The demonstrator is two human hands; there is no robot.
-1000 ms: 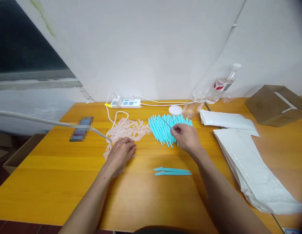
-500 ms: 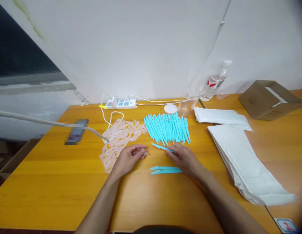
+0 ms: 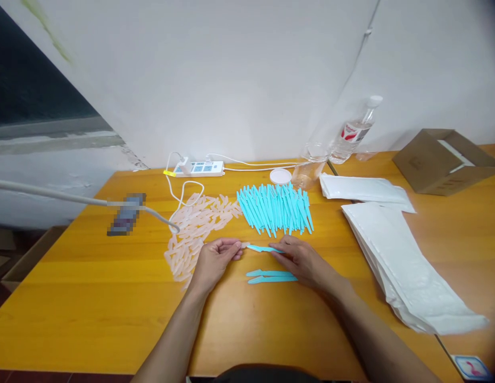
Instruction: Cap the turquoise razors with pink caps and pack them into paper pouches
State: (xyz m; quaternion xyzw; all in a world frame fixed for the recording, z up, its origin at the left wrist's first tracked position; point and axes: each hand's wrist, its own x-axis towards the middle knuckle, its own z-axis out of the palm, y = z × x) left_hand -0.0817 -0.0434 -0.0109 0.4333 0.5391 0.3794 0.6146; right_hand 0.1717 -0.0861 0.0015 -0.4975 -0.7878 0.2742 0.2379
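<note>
Pinched in the fingers of my left hand (image 3: pixel 219 259) is a small translucent cap (image 3: pixel 245 245). My right hand (image 3: pixel 302 261) is closed on the handle of a turquoise eyebrow razor (image 3: pixel 258 248), its tip pointing left. Tip and cap are end to end; whether the tip is inside the cap I cannot tell. Two more turquoise razors (image 3: pixel 271 277) lie side by side just below, their right ends partly behind my right hand. Beyond my hands is a heap of turquoise razors (image 3: pixel 274 210). Many loose translucent caps (image 3: pixel 195 221) are spread to its left.
A white power strip (image 3: pixel 205 168) with cables lies along the wall. Behind the razors stand a clear jar (image 3: pixel 309 170) and a water bottle (image 3: pixel 353 133). White packets (image 3: pixel 403 260) and a cardboard box (image 3: pixel 435 165) are on the right, a blurred phone (image 3: pixel 126 214) on the left.
My hands have come together: the cap in my left hand has turned toward the razor, and the razor has levelled and dropped slightly so its tip meets the cap.
</note>
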